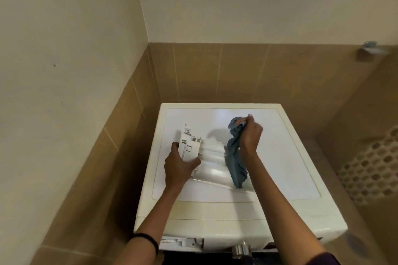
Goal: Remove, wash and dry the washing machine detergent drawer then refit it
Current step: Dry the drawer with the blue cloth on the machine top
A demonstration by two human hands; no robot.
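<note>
Detergent drawer (pixel 206 157), white plastic with several compartments, sits at the centre of the frame on the flat white top of a washing machine (pixel 280 157). It is out of the machine and lies lengthwise from left to right, its front panel turned toward the left. The left hand (pixel 179 165) grips that panel end, thumb over the near side and fingers wrapped behind, steadying the drawer on the machine top. The right hand (pixel 251 133) is clenched around the upper part of a blue-grey cloth (pixel 235 161), just right of the drawer; the cloth hangs down in a twisted length, and its lower end reaches the far right end of the drawer.

Judging by this, removal is done and the drying stage appears to be under way; whether the drawer has been washed cannot be confirmed, since no water or sink is in view. Refitting is still to come: at the lower left of the machine's front, the open drawer slot (pixel 183 243) shows its white inner fittings. A metal knob (pixel 242 250) sits to its right at the bottom of the frame.

Brown and beige tiled walls surround the machine. No brand name, label or readable writing is visible anywhere.
</note>
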